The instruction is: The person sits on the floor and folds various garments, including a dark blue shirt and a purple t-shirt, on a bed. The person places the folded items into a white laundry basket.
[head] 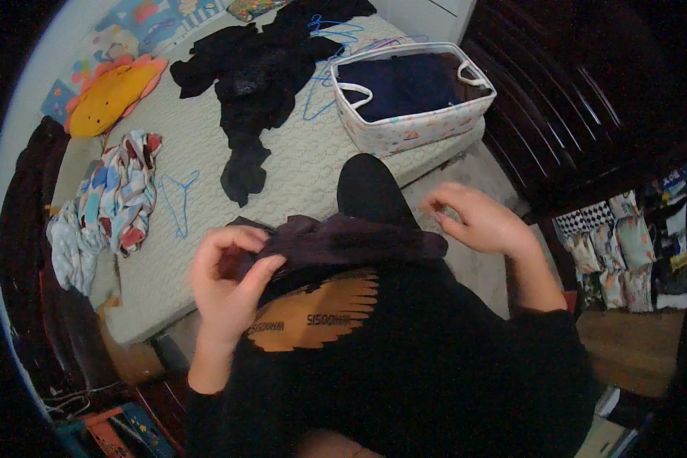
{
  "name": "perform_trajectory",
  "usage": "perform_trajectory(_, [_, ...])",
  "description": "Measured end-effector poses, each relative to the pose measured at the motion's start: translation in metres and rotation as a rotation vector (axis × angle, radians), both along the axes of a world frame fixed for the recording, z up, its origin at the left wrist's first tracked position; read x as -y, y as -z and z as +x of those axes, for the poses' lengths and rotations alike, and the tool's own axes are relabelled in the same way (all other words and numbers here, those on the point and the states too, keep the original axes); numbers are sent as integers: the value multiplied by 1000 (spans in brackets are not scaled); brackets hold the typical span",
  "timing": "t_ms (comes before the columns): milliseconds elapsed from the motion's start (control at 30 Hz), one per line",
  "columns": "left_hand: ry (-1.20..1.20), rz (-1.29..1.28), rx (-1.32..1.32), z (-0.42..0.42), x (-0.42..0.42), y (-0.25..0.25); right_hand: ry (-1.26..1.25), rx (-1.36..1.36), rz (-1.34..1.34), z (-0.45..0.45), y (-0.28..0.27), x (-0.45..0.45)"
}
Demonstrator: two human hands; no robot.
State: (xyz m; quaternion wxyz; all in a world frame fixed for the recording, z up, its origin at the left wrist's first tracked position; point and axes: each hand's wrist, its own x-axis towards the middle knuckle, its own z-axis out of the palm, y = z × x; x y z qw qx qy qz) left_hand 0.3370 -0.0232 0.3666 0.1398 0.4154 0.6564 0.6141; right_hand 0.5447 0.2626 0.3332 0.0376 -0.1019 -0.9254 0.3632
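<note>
A dark garment (pixel 343 243) lies bunched across my lap. My left hand (pixel 237 269) pinches its left end between thumb and fingers. My right hand (pixel 464 217) hovers just beyond the right end of the cloth, fingers curled loosely and holding nothing, slightly blurred. Past my knee, a white patterned fabric basket (pixel 421 129) with rope-like handles stands on the bed, holding dark folded cloth (pixel 401 86). Black clothes (pixel 252 74) are spread in a heap left of the basket.
Blue hangers (pixel 178 200) lie on the pale quilted mattress (pixel 189 137). Multicoloured cloth (pixel 129 189) is crumpled at the left, near a yellow flower-shaped cushion (pixel 111 97). Dark slatted furniture (pixel 555 103) stands at the right, above a hanging pocket organizer (pixel 612 246).
</note>
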Motion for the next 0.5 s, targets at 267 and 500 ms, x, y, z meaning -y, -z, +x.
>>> perform_trajectory(267, [22, 148, 36, -3, -24, 5, -273, -527, 52, -106, -33, 96])
perform_trajectory(500, [238, -7, -31, -27, -31, 17, -225, -556, 45, -110, -66, 65])
